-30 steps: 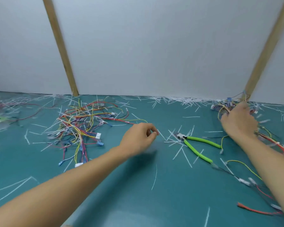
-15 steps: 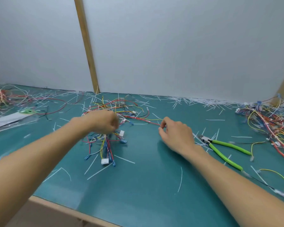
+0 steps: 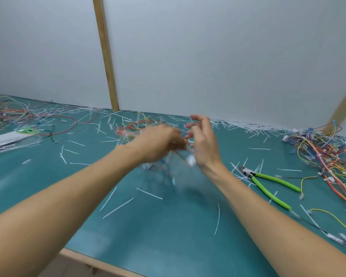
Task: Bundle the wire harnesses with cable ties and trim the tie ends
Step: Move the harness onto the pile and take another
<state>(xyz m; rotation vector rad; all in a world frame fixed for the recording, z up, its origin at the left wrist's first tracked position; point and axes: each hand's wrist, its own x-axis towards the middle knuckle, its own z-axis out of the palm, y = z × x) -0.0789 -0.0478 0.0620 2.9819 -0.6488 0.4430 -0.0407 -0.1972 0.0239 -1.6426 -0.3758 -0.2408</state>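
Fingers of left hand (image 3: 158,142) grip blurred wire harness (image 3: 140,126); right hand (image 3: 203,142) spread

Two hands are in view: left hand (image 3: 158,142) and right hand (image 3: 203,142). One wire bundle (image 3: 140,130) sits between them (blurred, so its wires cannot be counted). Two further wire heaps lie on the table (image 3: 168,226): a left heap (image 3: 6,112) and a right heap (image 3: 324,150). One pair of green-handled cutters (image 3: 268,182). Two wooden posts: one central (image 3: 106,56), one at right (image 3: 344,106). White tie offcuts (image 3: 118,207): too many to count.
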